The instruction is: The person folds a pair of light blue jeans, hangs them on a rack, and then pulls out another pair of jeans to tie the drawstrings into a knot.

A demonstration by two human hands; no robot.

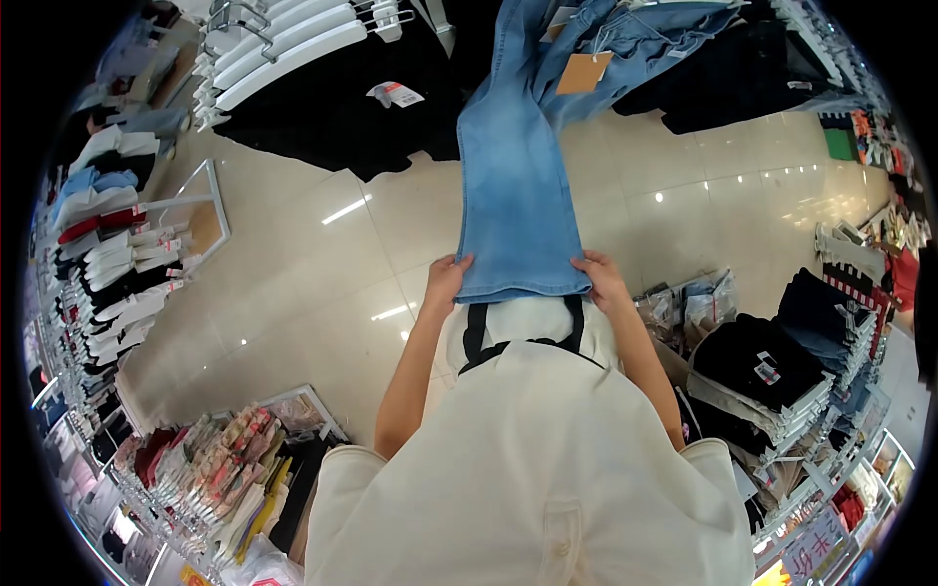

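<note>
Overhead, across a glossy tiled floor (293,283) ringed by clothing racks, light-blue jeans (518,195) stretch from beneath white hangers (283,59) toward the wearer, an orange tag (583,73) near their top. The left hand (603,280) and right hand (447,282), fingers closed, pinch opposite edges of one leg's hem.

Both hands (528,283) gripping blue jeans (513,195) hem, tiled floor (303,254) below

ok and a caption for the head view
Left hand and right hand grip the hem of a light-blue jeans leg above a glossy tiled floor.
</note>
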